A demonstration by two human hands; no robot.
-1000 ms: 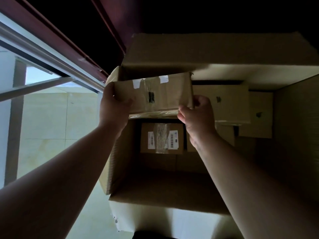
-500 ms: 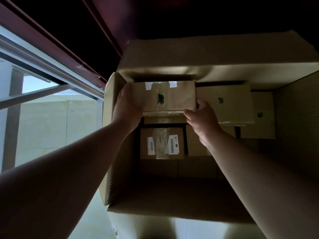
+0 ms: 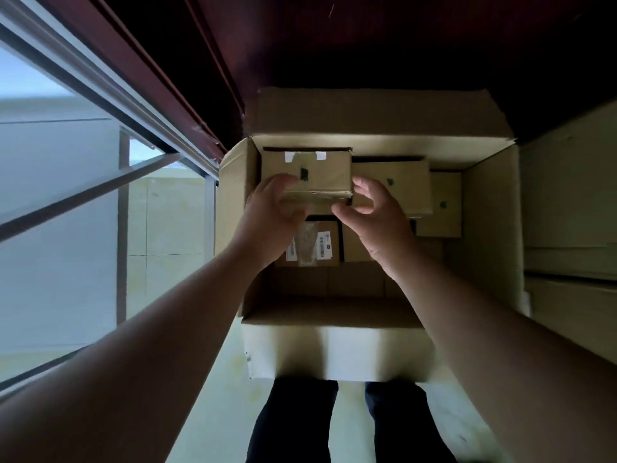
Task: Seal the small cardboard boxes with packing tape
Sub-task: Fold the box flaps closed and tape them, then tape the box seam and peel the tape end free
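Two sets of fingers flank the small box (image 3: 317,172) — those of the left hand (image 3: 273,208) curl at its near-left edge, grip unclear through blur; those of the right hand (image 3: 370,212) hang spread beside its near-right corner. It sits in the far-left corner of the open carton (image 3: 490,228), on pale floor (image 3: 217,396) by a window (image 3: 66,228).

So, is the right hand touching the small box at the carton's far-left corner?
Cannot tell. Head view: the right hand has its fingers spread beside the right edge of the small box; neither gap nor contact shows plainly.
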